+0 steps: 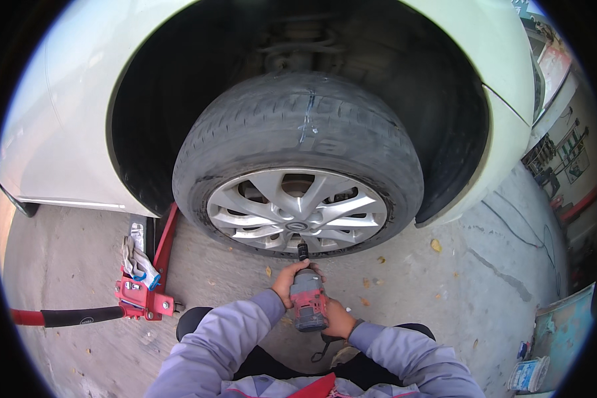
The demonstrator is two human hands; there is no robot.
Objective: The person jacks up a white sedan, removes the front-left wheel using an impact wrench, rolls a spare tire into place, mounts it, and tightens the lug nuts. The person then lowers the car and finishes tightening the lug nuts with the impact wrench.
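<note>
Both my hands are on a red and grey cordless impact wrench (308, 302), held low in front of the wheel. My left hand (286, 282) is closed round its front part, near the nose. My right hand (339, 320) wraps the lower part; its fingers are partly hidden behind the tool. A black socket (303, 251) points from the nose to the silver alloy wheel (302, 207), its tip by the lower hub area; whether it sits on a nut I cannot tell. The worn black tire (298, 132) fills the wheel arch of a white car (79, 113).
At left stands a red floor jack (146, 302) with a black-sleeved handle (79, 317); work gloves (139, 262) lie on it. A dark cable (521, 229) runs over the concrete at right. Beyond are a teal container (567, 335), a small tub (529, 374) and wall-hung tools (570, 149).
</note>
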